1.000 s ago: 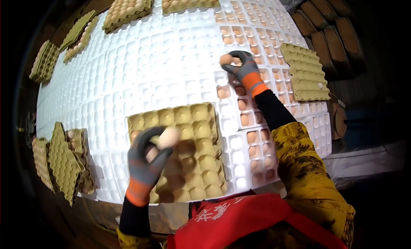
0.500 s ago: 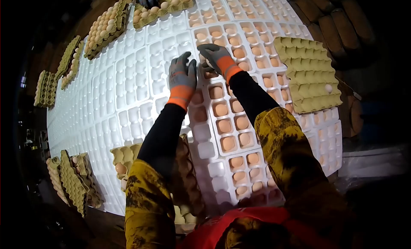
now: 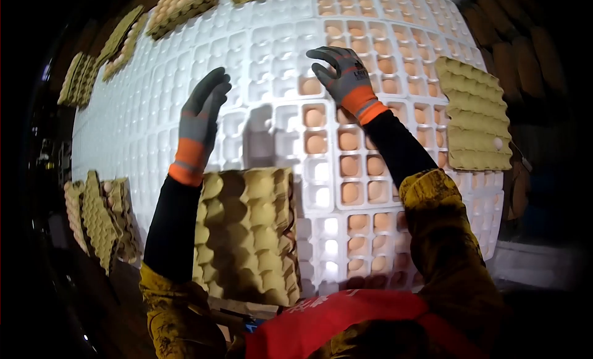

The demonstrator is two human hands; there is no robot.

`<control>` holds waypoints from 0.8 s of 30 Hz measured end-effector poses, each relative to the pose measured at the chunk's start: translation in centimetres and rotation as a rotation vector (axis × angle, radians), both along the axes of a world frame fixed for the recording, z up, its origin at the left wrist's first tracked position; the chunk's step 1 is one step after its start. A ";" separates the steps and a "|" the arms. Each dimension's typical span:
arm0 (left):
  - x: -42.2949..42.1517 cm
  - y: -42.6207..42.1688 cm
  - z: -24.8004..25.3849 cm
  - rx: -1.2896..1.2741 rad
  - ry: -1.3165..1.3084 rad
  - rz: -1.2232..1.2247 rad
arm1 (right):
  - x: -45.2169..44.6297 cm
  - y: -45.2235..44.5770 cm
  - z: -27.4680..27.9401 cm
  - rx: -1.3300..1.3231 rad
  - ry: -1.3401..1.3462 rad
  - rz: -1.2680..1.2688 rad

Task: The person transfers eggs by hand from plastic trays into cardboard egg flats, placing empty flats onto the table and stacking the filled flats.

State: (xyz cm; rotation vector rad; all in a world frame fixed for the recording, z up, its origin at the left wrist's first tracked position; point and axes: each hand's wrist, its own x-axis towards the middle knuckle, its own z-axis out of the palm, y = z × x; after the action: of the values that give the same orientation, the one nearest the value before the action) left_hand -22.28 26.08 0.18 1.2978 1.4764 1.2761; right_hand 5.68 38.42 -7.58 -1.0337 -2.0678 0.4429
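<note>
My left hand [image 3: 205,109], in a grey and orange glove, hovers over bare cells of the white foam trays [image 3: 148,130]. Its fingers are stretched out and hold nothing. My right hand [image 3: 343,75], gloved alike, is over the border between filled and bare cells, with thumb and fingers apart and nothing visible between them. A brown egg [image 3: 310,86] rests in a cell just below its thumb. Further eggs [image 3: 314,117] sit in the column nearer my body. Close to my body lies a pulp egg tray [image 3: 247,235] with bare cups on top; egg edges show along its right side.
Another pulp tray [image 3: 475,115] lies on the right, bearing one pale egg [image 3: 498,144]. Stacked pulp trays with eggs [image 3: 182,7] line the far left edge, and more stacks [image 3: 102,223] stand at the near left. Dark rounded bundles [image 3: 525,56] lie beyond the right edge.
My hands have moved apart, the left going leftward and the right opening. The view has shifted, so the near pulp tray shows more fully and another person's hands have left the picture.
</note>
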 end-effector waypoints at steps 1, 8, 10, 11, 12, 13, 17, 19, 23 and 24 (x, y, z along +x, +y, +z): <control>-1.0 -2.7 1.9 0.013 -0.032 0.049 | -1.5 -0.8 0.6 0.019 0.055 0.026; -10.4 -23.9 4.9 0.006 0.203 0.587 | -16.1 -14.3 9.7 -0.482 0.128 0.729; -12.2 -29.4 2.3 -0.096 0.208 0.621 | -20.2 -17.2 8.9 -0.132 -0.026 0.842; -11.8 -31.3 1.7 -0.129 0.155 0.645 | -21.7 -18.3 9.6 -0.123 -0.133 0.937; -12.0 -33.4 0.3 -0.147 0.053 0.647 | -23.7 -19.0 8.3 0.043 -0.125 1.008; -11.8 -34.8 0.0 -0.182 0.026 0.638 | -24.9 -19.5 7.5 0.202 -0.227 0.995; -10.5 -38.3 -1.7 -0.297 -0.075 0.565 | -25.9 -19.4 7.4 0.112 -0.445 1.055; -10.1 -38.6 -2.5 -0.347 -0.129 0.506 | -23.2 -18.1 9.2 -0.367 0.044 0.796; -9.4 -39.3 -2.3 -0.358 -0.168 0.367 | -16.1 -7.2 5.0 -0.373 0.461 0.034; -9.3 -39.3 -2.3 -0.368 -0.161 0.351 | -13.3 -4.0 2.8 -0.270 0.446 -0.100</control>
State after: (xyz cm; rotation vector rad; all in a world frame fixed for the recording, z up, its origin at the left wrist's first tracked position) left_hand -31.56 -13.17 -2.13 0.7027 1.7712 1.2152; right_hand -7.66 34.46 -4.75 -1.0729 -1.5815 0.8366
